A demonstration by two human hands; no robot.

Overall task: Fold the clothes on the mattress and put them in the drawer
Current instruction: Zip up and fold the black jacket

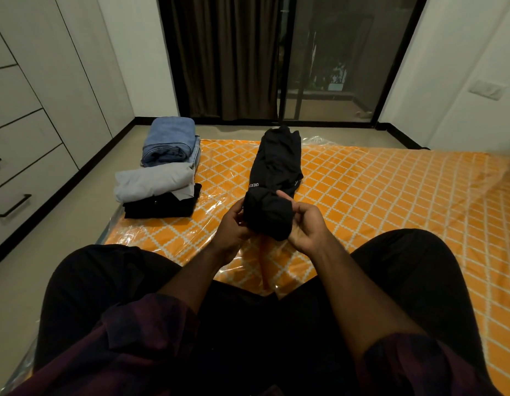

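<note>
Off the mattress's point(391, 195) left side stand the drawers point(17, 178). A folded stack point(159, 178) sits on its left edge. At mid-mattress, the left hand point(234, 227) curls its fingers round the rolled near end of the black garment point(276, 164), and the right hand point(305, 224) pinches the same roll from the other side. The garment's long axis runs straight away from both hands toward the mattress's far edge, so rolling onward likely means pushing forward, each hand equally near.
</note>
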